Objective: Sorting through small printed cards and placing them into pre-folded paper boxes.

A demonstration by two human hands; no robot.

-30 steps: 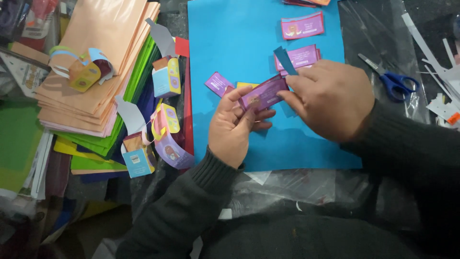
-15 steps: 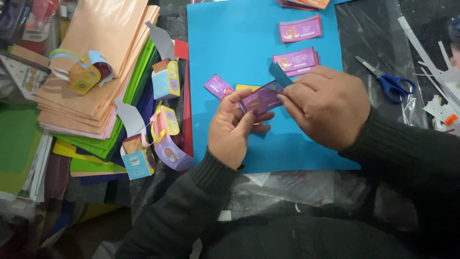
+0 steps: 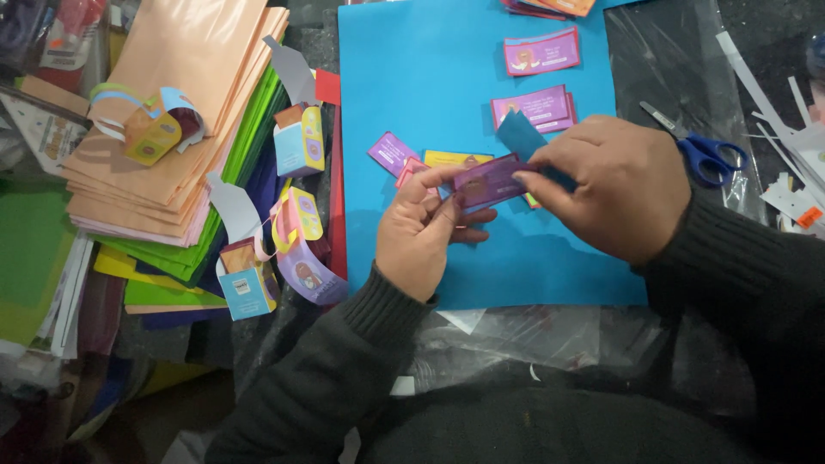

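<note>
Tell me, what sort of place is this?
Probably a paper-craft worktable. Both hands, left hand and right hand, hold a purple card over a blue sheet, with stacked coloured paper and scissors beside.

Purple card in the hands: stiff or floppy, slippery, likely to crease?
The purple card looks thin and probably light: left hand and right hand pinch it by fingertips. It spans between them nearly flat, so likely slightly stiff. Its printed face may be a bit slick; a hard pinch could crease it.
</note>
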